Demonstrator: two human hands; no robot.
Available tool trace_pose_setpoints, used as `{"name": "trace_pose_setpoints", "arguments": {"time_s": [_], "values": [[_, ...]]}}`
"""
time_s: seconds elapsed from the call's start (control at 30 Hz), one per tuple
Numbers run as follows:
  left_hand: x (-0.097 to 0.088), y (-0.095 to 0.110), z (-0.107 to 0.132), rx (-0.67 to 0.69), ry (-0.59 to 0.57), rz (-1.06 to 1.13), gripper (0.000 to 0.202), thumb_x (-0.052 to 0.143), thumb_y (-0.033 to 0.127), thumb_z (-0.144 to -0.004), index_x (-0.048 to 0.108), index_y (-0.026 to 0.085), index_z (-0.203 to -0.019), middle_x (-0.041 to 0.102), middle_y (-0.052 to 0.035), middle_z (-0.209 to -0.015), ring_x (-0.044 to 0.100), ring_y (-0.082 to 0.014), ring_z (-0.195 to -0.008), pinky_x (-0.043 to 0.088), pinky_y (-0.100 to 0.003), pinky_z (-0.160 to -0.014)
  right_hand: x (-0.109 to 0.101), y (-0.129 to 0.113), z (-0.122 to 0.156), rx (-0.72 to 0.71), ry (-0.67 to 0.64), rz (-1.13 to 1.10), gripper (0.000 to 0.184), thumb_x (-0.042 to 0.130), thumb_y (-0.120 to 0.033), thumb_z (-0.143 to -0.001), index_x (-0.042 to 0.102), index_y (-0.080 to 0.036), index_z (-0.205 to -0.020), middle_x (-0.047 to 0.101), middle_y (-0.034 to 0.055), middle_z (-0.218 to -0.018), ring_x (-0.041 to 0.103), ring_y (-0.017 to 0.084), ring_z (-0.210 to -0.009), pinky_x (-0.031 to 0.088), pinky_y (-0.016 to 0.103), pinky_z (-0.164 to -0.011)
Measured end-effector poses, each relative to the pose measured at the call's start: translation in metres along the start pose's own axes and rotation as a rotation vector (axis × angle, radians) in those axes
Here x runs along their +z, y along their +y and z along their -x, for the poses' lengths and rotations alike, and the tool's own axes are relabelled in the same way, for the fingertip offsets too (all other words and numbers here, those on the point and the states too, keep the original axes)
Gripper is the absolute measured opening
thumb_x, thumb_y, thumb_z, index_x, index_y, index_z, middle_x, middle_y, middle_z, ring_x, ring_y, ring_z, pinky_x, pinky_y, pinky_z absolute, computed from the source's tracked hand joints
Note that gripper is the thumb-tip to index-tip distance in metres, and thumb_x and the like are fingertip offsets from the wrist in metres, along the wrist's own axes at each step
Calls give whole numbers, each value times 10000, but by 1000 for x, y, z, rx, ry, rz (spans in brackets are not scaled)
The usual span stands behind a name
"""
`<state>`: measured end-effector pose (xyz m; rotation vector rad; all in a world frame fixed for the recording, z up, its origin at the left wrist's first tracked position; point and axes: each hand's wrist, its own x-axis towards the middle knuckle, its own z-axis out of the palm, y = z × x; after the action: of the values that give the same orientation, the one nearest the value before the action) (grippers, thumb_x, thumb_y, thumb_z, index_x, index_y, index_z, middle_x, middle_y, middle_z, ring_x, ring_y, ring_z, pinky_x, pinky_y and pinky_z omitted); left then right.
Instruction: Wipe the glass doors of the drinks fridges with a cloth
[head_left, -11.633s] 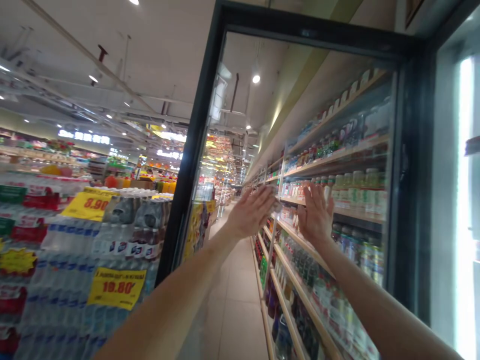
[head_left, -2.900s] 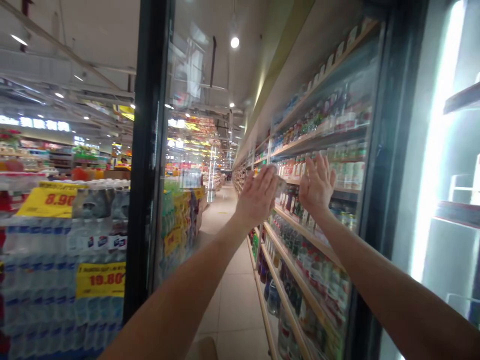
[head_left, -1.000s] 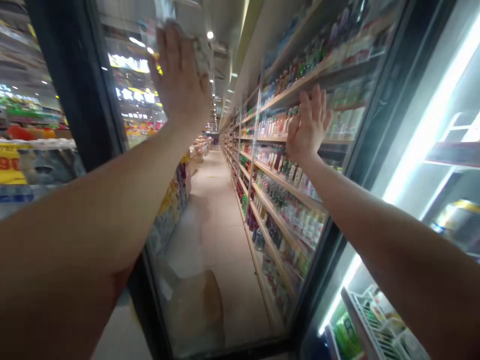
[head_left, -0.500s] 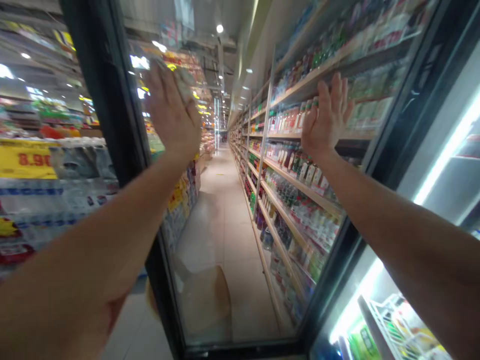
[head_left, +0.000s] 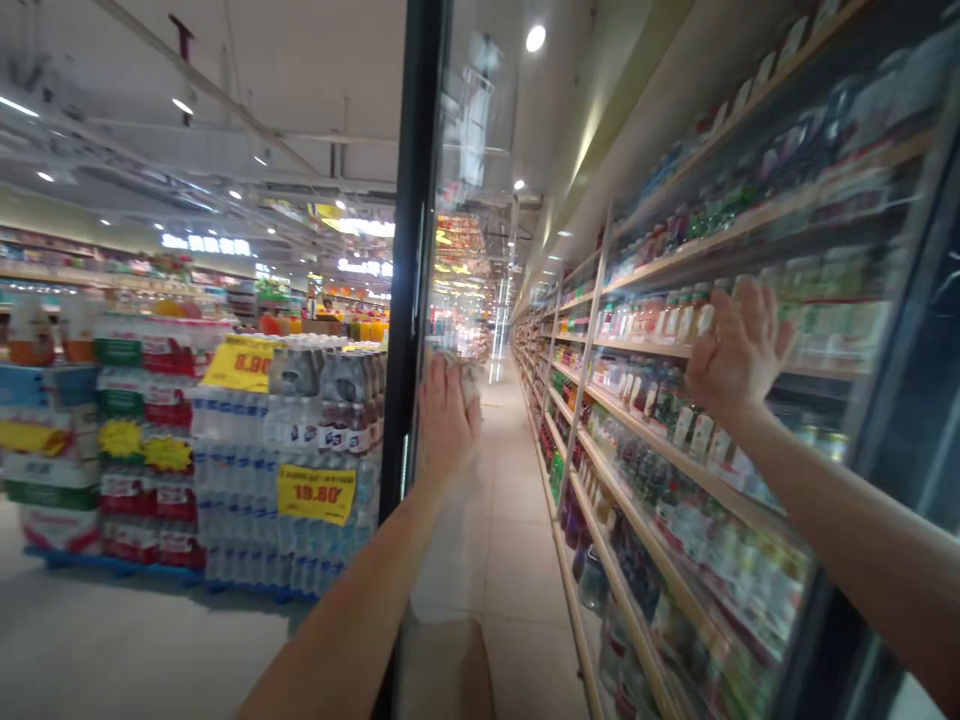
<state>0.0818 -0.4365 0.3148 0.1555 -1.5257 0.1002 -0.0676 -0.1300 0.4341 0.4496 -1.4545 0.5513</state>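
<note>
A glass door (head_left: 517, 560) with a black frame stands in front of me. My left hand (head_left: 446, 420) lies against the glass close to the upright door frame (head_left: 412, 250), its fingers extended over a pale, crumpled cloth (head_left: 471, 375); the cloth is blurred and mostly covered by the hand. Farther right, my right hand (head_left: 735, 355) is raised at the pane with its fingers apart and nothing in it. Whether its palm touches the glass is hard to tell.
Shelves of bottles (head_left: 675, 310) show through or in the glass on the right, along an aisle floor (head_left: 517, 480). Stacked bottle packs (head_left: 240, 480) with yellow price signs (head_left: 316, 493) stand on blue pallets (head_left: 120, 563) at left.
My view has turned left, so the door and both hands appear farther right. My left hand has slid down the glass with the cloth. The lit cooler interior has left view.
</note>
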Motion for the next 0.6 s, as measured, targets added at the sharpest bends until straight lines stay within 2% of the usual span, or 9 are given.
{"name": "trace_pose_setpoints", "arguments": {"time_s": [0.07,0.13,0.2,0.23,0.27,0.37,0.43,0.5,0.6], "values": [[-4,14,36,116,-51,7,524,348,255,-889,305,85,-1383,365,-199,-1427,160,-248,-1397,262,-464,-1086,1,1,0,15,-2,-6,587,413,-275,-751,470,-210,-1332,342,88,-1460,265,281,-1364,141,510,-1089],[-6,29,66,374,-167,61,493,368,255,-875,382,136,-1354,429,-136,-1401,194,-231,-1390,235,-438,-1108,2,2,0,27,-3,-11,605,429,-276,-721,489,-203,-1319,355,96,-1453,279,280,-1358,146,506,-1091],[-8,32,80,558,-265,92,468,392,274,-867,434,189,-1326,465,-86,-1382,258,-203,-1371,207,-405,-1126,2,2,0,21,0,-9,605,426,-283,-718,497,-206,-1314,372,97,-1443,296,284,-1351,164,508,-1087],[-9,28,79,570,-277,87,467,397,278,-866,435,203,-1326,472,-79,-1377,286,-193,-1360,202,-397,-1129,2,3,1,14,7,-5,597,417,-288,-727,498,-209,-1314,378,96,-1440,304,287,-1347,172,511,-1086],[-10,19,74,517,-258,64,475,399,274,-868,419,203,-1337,468,-88,-1378,300,-191,-1354,206,-398,-1127,2,3,1,2,11,-1,591,408,-293,-738,495,-214,-1317,383,95,-1437,311,291,-1343,181,514,-1084],[-13,-10,52,182,-104,-16,551,404,248,-869,301,129,-1397,394,-177,-1412,255,-230,-1369,277,-435,-1091,0,4,0,-10,31,-11,581,401,-296,-773,449,-278,-1352,366,55,-1451,311,292,-1345,181,510,-1091],[-13,-18,41,66,-43,-35,601,409,230,-867,219,89,-1419,335,-220,-1433,200,-258,-1383,322,-462,-1060,-3,1,-2,-1,23,-38,592,393,-277,-801,366,-362,-1387,315,-5,-1477,288,280,-1358,159,506,-1102],[-12,-11,36,143,-79,-4,600,398,212,-867,205,89,-1422,341,-212,-1433,186,-259,-1386,338,-465,-1053,-9,-10,1,2,5,-44,608,388,-263,-824,291,-414,-1405,231,-44,-1507,247,290,-1374,137,539,-1101],[-8,18,31,321,-168,36,524,375,203,-869,323,104,-1381,412,-163,-1404,226,-239,-1378,342,-432,-1063,-17,-41,26,-110,-38,-30,595,399,-282,-846,279,-326,-1427,195,39,-1524,244,322,-1370,188,615,-1065]]}}
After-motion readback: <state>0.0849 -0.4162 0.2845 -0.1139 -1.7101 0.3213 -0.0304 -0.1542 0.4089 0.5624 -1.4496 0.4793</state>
